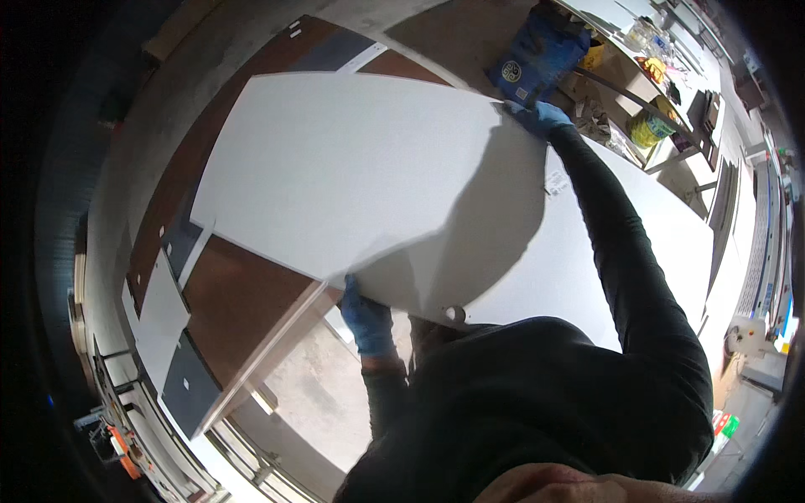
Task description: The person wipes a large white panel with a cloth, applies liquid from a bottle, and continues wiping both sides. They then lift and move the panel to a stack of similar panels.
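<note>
A large white panel (335,159) lies across the middle of the view, over a layer of brown and dark grey boards. My left hand (366,323), in a blue glove, is closed round its near edge, thumb side up. My right hand (541,119), gloved the same way, grips the panel's far right corner. The fingers under the panel are hidden. To the right, a second white panel (637,226) carries a small label (555,182). Close to my body, a round hole (454,314) shows in white board. My shadow falls across both panels.
Brown board (243,285) and a dark grey piece (191,381) show at the left. A blue bag (539,59) stands at the far right beside a cluttered bench with a yellow-green container (651,130). Clamps or metal rails (126,427) stand lower left, above concrete floor.
</note>
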A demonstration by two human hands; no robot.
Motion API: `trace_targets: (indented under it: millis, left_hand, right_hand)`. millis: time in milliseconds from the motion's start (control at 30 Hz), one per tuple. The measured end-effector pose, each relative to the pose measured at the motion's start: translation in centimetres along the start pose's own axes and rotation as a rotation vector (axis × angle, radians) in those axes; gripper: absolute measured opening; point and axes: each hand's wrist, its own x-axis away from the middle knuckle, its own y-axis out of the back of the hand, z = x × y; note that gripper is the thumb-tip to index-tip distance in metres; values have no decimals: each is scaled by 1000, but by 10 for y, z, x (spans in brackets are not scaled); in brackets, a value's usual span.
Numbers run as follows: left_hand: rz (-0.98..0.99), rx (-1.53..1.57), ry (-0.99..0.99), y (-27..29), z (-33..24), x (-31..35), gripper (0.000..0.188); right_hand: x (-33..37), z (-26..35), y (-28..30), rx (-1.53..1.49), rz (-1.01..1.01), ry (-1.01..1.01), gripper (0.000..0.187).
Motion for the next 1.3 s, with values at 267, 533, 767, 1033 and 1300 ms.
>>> trace_targets:
  millis: [267, 533, 767, 1033, 1300]
  left_hand:
    - [66, 23, 141, -108, 65, -46, 28]
    - [167, -274, 112, -249, 91, -84, 10]
    - [532, -490, -43, -367, 135, -120, 23]
    - [511, -644, -137, -524, 253, -152, 19]
    - [499, -900, -185, -659, 344, -197, 8]
  right_hand:
    - [-47, -171, 9, 90, -12, -179, 98]
    - [-95, -347, 17, -177, -111, -489, 93]
    - [-127, -483, -4, -849, -45, -387, 88]
    - [-235, -614, -13, -898, -7, -403, 88]
    - [-341, -696, 28, -828, 100, -486, 79]
